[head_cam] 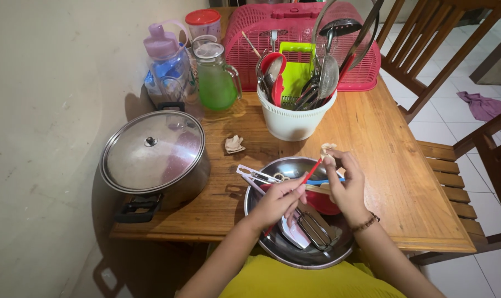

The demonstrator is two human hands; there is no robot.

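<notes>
My left hand (278, 201) pinches a thin red stick-like utensil (312, 170) above a steel bowl (272, 243) at the table's near edge. My right hand (347, 185) holds a crumpled pale cloth or tissue (327, 150) against the red utensil's upper end. Inside the bowl lie a whisk beater (315, 230), a white spoon-like piece (293, 232), white-handled tongs (256, 176) and something red (325, 203) with a blue handle (317, 181).
A lidded steel pot (154, 152) stands at left. A white utensil holder (292, 118) full of ladles is behind the bowl, with a green jug (216, 83), plastic bottles (167, 66), pink basket (294, 30). Wooden chairs (471, 160) stand at right. A crumpled tissue (234, 144) lies on the wooden table (394, 160).
</notes>
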